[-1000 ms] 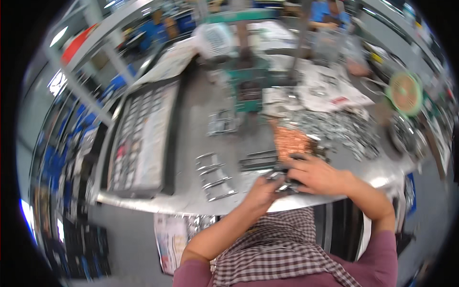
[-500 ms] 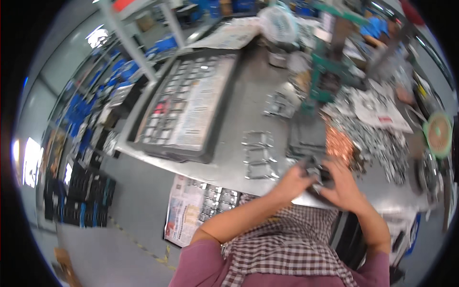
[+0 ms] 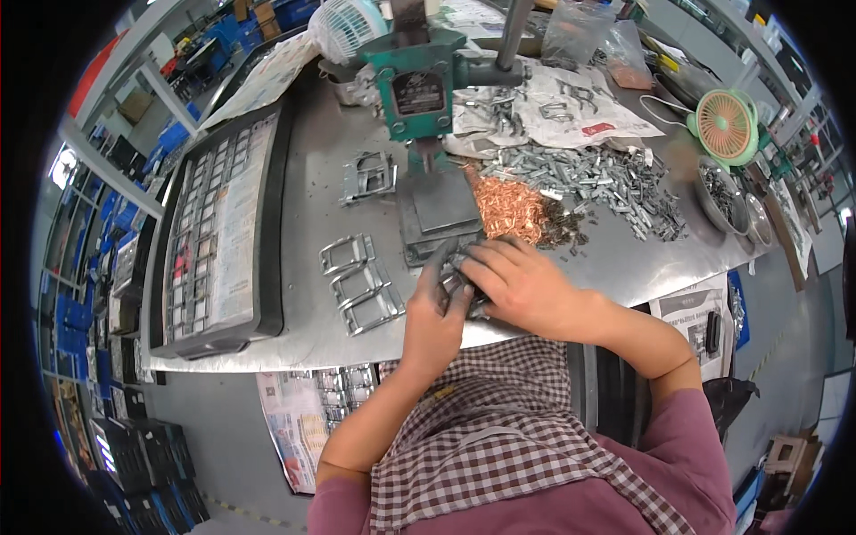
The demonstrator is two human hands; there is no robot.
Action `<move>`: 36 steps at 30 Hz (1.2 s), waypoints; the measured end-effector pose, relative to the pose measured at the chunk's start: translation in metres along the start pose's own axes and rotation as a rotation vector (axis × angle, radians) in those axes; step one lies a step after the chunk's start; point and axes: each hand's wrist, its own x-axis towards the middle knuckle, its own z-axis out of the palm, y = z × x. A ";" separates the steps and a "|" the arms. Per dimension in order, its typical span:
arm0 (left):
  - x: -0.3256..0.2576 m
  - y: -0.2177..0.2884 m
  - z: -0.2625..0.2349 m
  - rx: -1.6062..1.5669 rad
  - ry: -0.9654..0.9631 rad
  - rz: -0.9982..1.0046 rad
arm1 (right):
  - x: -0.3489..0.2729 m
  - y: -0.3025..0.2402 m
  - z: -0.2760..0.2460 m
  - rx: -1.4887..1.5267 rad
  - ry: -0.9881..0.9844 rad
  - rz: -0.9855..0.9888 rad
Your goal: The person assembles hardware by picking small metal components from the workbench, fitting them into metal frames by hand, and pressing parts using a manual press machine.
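Note:
My left hand (image 3: 435,314) and my right hand (image 3: 524,283) meet at the near side of the press block, fingers curled around a small metal buckle (image 3: 456,278). Its shape is largely covered by the fingers, whose tips are dark with grime. Just left of them, several silver rectangular buckle frames (image 3: 364,294) lie in a column on the steel table. Further off, more frames (image 3: 369,176) sit in a small stack. Beyond my hands stands a green hand press (image 3: 419,89) over a flat dark metal block (image 3: 439,209).
Copper-coloured small pieces (image 3: 506,209) and a heap of silver metal parts (image 3: 597,183) spread right of the press. A black tray (image 3: 275,267) of frames on newspaper stands at the left. A green fan (image 3: 724,127) and a metal bowl (image 3: 713,201) are at the right; newspaper (image 3: 290,419) lies below the table edge.
The view has swung, so the table and press appear further left and the right side shows more. Both hands stay together at the metal buckle, close to the block.

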 end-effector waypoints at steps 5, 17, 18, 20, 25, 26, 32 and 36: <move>0.003 0.012 0.002 -0.078 -0.105 -0.124 | -0.012 0.011 0.003 -0.105 -0.023 -0.043; 0.015 0.014 0.001 -0.319 -0.483 -0.479 | -0.026 0.015 -0.024 1.139 -0.257 0.159; 0.015 0.015 0.006 -0.196 -0.456 -0.476 | -0.023 0.016 -0.024 1.230 -0.320 0.240; 0.018 0.010 0.012 -0.320 -0.353 -0.454 | -0.025 0.035 -0.003 1.168 -0.314 0.225; 0.018 -0.002 -0.007 -0.441 -0.227 -0.473 | -0.008 0.096 0.004 0.636 0.021 0.404; 0.018 -0.003 -0.009 -0.514 -0.205 -0.466 | -0.001 0.107 0.019 0.377 -0.010 0.388; 0.029 0.011 -0.014 -0.441 0.064 -0.422 | 0.002 0.120 0.037 -0.200 0.144 0.172; 0.043 0.012 -0.021 -0.477 0.037 -0.396 | -0.007 0.114 0.024 0.071 0.026 0.332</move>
